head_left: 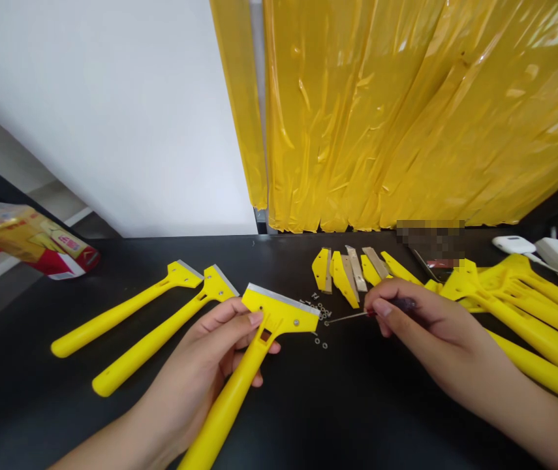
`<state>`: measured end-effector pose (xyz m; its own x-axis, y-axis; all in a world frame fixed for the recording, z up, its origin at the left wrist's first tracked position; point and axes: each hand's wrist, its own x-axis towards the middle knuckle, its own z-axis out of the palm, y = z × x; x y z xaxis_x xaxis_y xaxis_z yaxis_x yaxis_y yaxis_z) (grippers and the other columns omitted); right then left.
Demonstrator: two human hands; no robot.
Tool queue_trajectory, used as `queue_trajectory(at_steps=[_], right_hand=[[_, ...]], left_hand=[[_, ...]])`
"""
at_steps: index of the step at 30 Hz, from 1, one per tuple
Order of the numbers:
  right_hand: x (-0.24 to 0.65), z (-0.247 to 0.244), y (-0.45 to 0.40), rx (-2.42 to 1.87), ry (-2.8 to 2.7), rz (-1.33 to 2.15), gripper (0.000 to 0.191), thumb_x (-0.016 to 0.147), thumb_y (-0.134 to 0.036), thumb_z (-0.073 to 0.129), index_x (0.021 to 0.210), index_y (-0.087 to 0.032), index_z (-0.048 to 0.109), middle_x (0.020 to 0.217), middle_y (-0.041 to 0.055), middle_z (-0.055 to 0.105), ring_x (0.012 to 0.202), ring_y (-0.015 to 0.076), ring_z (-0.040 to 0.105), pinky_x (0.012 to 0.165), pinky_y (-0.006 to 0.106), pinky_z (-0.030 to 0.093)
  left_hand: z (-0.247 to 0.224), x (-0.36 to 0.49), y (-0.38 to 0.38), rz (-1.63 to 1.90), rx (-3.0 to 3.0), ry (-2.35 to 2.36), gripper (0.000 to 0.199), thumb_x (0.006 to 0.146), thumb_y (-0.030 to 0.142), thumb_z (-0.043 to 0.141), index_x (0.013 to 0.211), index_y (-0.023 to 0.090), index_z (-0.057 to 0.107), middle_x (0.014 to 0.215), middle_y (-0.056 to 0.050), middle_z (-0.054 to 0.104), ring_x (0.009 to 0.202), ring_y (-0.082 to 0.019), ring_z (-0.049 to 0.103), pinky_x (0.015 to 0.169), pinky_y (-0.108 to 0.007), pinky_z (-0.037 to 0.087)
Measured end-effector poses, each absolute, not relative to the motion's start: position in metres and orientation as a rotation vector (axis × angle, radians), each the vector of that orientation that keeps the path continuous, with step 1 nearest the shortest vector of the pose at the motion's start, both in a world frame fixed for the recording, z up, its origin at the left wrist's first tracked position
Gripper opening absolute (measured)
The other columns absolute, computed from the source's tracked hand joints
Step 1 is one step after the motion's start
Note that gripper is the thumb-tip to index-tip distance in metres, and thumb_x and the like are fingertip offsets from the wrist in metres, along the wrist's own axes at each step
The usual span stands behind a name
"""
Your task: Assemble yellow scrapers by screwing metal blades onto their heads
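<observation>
- Two yellow scrapers lie parallel on the black table, handles toward the person, within easy reach.
- The left hand clamps a third scraper at its neck, keeping the bladed head exposed.
- Loose washers sit just beside that head, close at hand.
- The right hand pinches a screwdriver, its tip near the head.
- Further scrapers are heaped at far right.

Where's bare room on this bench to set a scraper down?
Bare black tabletop lies between the left hand holding a yellow scraper and the right hand holding a screwdriver, below the small washers. More lies left of the two loose scrapers. Crowded at right, among piled scraper handles and the row of scraper heads and blades.
</observation>
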<state>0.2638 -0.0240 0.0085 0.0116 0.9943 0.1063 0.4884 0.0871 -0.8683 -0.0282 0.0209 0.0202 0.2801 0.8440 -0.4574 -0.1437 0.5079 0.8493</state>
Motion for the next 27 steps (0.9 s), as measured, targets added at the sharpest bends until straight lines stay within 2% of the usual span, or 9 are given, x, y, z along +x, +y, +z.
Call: queue_trajectory(at_steps=[4, 7, 11, 14, 27], right_hand=[[0.2645, 0.0087, -0.0237, -1.520, -1.597, 0.816, 0.027, 0.108, -0.050, 0.054, 0.098, -0.028, 0.067, 0.080, -0.0008, 0.061, 0.077, 0.0180, 0.058, 0.069, 0.030, 0.047], [0.2658, 0.0096, -0.0243, -1.536, -1.653, 0.699, 0.020, 0.109, -0.046, 0.055, 0.104, -0.029, 0.066, 0.088, -0.0006, 0.064, 0.080, 0.0179, 0.059, 0.077, 0.031, 0.049], [0.2666, 0.0097, -0.0284, -1.478, -1.784, 0.603, 0.010, 0.110, -0.037, 0.056, 0.114, -0.033, 0.064, 0.105, -0.0005, 0.069, 0.096, 0.0186, 0.065, 0.086, 0.031, 0.050], [0.2664, 0.0073, -0.0319, -1.420, -1.846, 0.592, 0.011, 0.110, -0.033, 0.057, 0.119, -0.034, 0.063, 0.113, 0.0001, 0.070, 0.106, 0.0199, 0.066, 0.092, 0.032, 0.050], [0.2641, 0.0071, -0.0305, -1.361, -1.963, 0.587, 0.007, 0.110, -0.027, 0.054, 0.114, -0.030, 0.060, 0.103, -0.0008, 0.067, 0.093, 0.0166, 0.067, 0.084, 0.032, 0.052]], left_hand=[[0.0198, -0.0290, 0.0209, 0.762, 0.799, 1.090, 0.019, 0.093, 0.037, 0.079, 0.094, 0.022, 0.067, 0.090, -0.004, 0.070, 0.087, -0.023, 0.074, 0.054, -0.023, 0.058], [0.0202, -0.0293, 0.0210, 0.766, 0.798, 1.096, 0.019, 0.093, 0.037, 0.079, 0.094, 0.022, 0.066, 0.089, -0.004, 0.070, 0.086, -0.023, 0.074, 0.054, -0.024, 0.058], [0.0208, -0.0287, 0.0210, 0.766, 0.783, 1.093, 0.021, 0.092, 0.037, 0.080, 0.094, 0.022, 0.065, 0.089, -0.004, 0.070, 0.085, -0.023, 0.074, 0.054, -0.024, 0.058], [0.0207, -0.0284, 0.0206, 0.767, 0.785, 1.094, 0.021, 0.092, 0.037, 0.080, 0.095, 0.022, 0.065, 0.089, -0.004, 0.070, 0.085, -0.023, 0.074, 0.053, -0.024, 0.058], [0.0202, -0.0282, 0.0206, 0.765, 0.799, 1.093, 0.020, 0.093, 0.037, 0.080, 0.093, 0.021, 0.067, 0.089, -0.004, 0.071, 0.082, -0.021, 0.072, 0.054, -0.023, 0.058]])
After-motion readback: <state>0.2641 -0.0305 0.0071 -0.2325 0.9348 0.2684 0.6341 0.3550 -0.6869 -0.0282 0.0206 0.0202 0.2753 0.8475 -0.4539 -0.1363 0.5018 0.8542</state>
